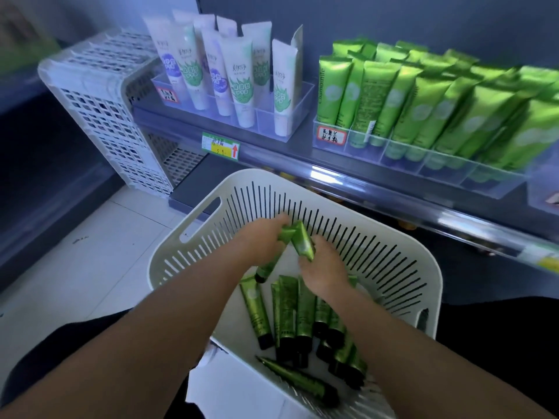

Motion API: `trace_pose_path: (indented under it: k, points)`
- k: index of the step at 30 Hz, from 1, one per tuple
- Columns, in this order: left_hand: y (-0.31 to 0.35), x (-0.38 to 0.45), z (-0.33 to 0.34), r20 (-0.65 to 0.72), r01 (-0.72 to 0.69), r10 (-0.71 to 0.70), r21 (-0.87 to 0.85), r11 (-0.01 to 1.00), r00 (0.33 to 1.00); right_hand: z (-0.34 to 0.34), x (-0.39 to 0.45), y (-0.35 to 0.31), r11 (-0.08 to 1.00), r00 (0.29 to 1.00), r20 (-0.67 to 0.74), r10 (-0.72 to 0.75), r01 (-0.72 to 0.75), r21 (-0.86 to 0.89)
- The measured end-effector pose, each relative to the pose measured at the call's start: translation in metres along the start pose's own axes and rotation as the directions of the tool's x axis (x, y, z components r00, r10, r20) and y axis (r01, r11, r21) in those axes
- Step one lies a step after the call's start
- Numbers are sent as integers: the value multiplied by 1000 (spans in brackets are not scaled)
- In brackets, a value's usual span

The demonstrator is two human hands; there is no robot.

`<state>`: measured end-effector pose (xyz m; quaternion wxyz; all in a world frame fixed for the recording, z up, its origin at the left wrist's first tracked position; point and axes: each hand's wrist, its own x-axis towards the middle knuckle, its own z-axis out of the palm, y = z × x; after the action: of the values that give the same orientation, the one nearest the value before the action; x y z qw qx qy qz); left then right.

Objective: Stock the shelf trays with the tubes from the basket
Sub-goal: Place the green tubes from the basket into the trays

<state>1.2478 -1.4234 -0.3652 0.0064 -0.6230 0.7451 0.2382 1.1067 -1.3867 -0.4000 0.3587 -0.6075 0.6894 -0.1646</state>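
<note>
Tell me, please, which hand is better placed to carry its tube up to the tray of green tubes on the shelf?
Probably the right hand: it grips a green tube and lies on the side of the clear tray that holds matching tubes, up to the right. The left hand also grips a tube but would reach across.

the basket [417, 267] looks like smooth matt white plastic, slotted along its walls. the green tubes [287, 313] on its floor have a glossy, metallic-looking sheen with dark matt caps. the shelf trays [302, 95] are clear glossy plastic. the white tubes [239, 83] in the left tray look satin smooth. the crate [99, 95] at the shelf's left end is white perforated plastic. the shelf's front edge [332, 173] shines. the floor [99, 237] looks like pale smooth tile.
</note>
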Motion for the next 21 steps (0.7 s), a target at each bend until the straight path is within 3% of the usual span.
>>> trace_pose_path:
  k: [10, 17, 21]
  points:
    - [81, -42, -50, -233, -200, 174, -94, 975, 957, -100, -46, -12, 977, 953, -239, -184, 205, 64]
    - [161, -57, -83, -364, -346, 311, -34, 937, 878, -190, -77, -8, 955, 855, -431, -288, 291, -60]
    - [212, -57, -98, -434, -404, 359, -11, 915, 826, -242, -94, 1, 954, 799, -537, -272, 295, -44]
